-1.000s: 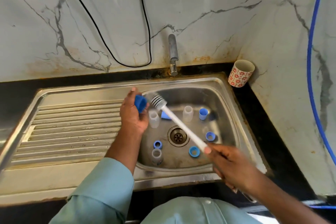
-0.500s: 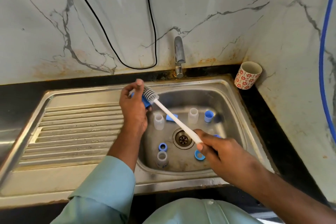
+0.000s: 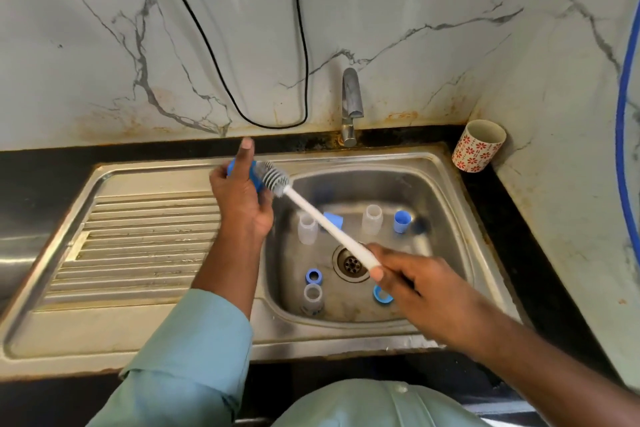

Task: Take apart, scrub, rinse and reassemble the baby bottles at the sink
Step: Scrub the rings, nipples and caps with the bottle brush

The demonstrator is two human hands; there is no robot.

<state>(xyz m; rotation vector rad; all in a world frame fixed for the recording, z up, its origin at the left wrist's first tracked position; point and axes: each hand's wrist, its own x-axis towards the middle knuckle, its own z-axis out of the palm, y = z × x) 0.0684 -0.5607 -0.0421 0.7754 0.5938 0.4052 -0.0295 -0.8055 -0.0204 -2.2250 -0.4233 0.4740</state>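
Note:
My left hand (image 3: 242,199) grips a blue bottle cap (image 3: 256,173) above the sink's left rim. My right hand (image 3: 420,288) holds the white handle of a bottle brush (image 3: 320,215), whose grey bristle head (image 3: 275,178) is pressed against the cap. In the steel sink basin (image 3: 446,204) stand three clear bottles (image 3: 307,227) (image 3: 372,218) (image 3: 313,296). Around them lie a blue cap (image 3: 401,221), a blue ring (image 3: 313,276), another blue ring (image 3: 381,295) partly under my right hand, and a blue piece (image 3: 334,218) behind the brush handle.
A metal tap (image 3: 351,104) rises behind the basin, with the drain (image 3: 349,263) at the middle. A ribbed draining board (image 3: 138,239) lies to the left. A red-patterned cup (image 3: 478,146) stands on the black counter at the back right. A black cable (image 3: 242,80) hangs on the marble wall.
My left hand has lifted the blue cap up and left toward the sink rim. The brush followed, and its bristle head went from beside the cap to against it. My right hand moved closer in.

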